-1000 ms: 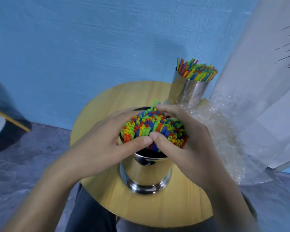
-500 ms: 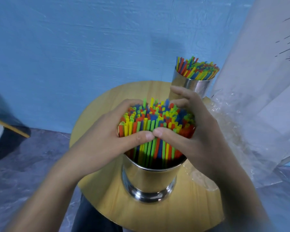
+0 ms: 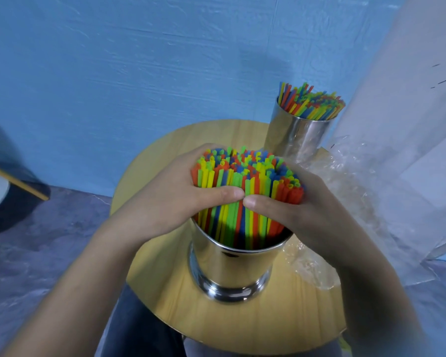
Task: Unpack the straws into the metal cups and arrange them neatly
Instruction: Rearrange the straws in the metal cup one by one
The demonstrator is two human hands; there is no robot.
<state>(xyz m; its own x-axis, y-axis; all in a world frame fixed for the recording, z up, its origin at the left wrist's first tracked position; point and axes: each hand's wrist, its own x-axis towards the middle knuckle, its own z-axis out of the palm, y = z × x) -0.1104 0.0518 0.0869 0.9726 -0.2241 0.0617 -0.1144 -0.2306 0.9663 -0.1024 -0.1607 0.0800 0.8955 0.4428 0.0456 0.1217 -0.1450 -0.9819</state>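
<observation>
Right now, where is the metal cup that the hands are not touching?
In the head view the far metal cup stands at the back right of the round wooden table, behind the right hand and next to the clear plastic wrap.

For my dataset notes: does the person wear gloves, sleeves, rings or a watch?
No. The left hand and right hand are bare, with short nails. Both forearms are bare too; no sleeve, ring or watch is visible.
</observation>
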